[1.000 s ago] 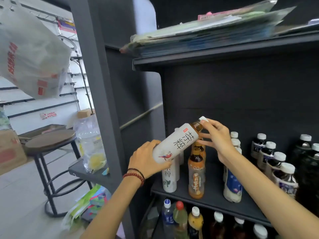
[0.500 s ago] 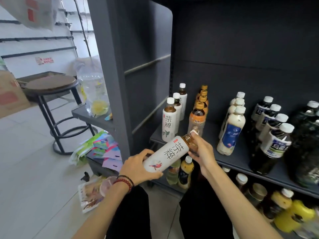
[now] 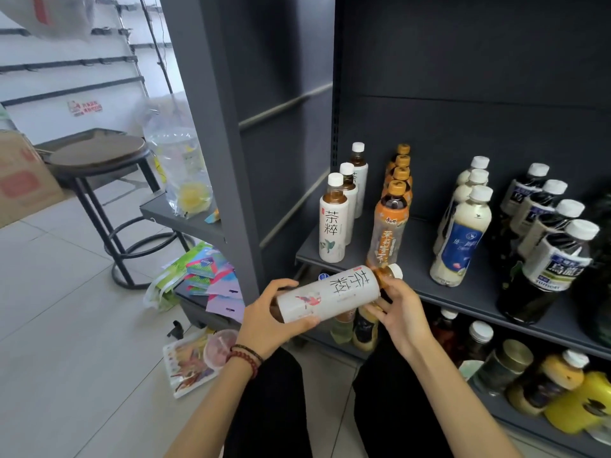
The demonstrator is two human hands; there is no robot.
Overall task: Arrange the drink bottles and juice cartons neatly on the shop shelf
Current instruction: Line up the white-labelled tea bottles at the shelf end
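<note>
- I see the shelf (image 3: 420, 259) filling my view from 12 to 4 o'clock.
- The stool (image 3: 99, 153) stands on the floor at 9 o'clock, well apart from the shelf.
- Four upright rows stand on the shelf. From 3 o'clock toward centre they are the dark row (image 3: 549, 256), milk row (image 3: 463, 233), orange row (image 3: 390, 223) and white row (image 3: 333, 226).
- The bottle (image 3: 330, 292) is off the shelf, held at 5 o'clock just in front of its edge. It lies tilted, with its cap (image 3: 395, 271) pointing to 2 o'clock.
- My left hand (image 3: 264, 322), at 6 o'clock, has its fingers curled under the base end and its thumb over the top.
- My right hand (image 3: 400, 309), at 5 o'clock, pinches the neck end below the cap.
</note>
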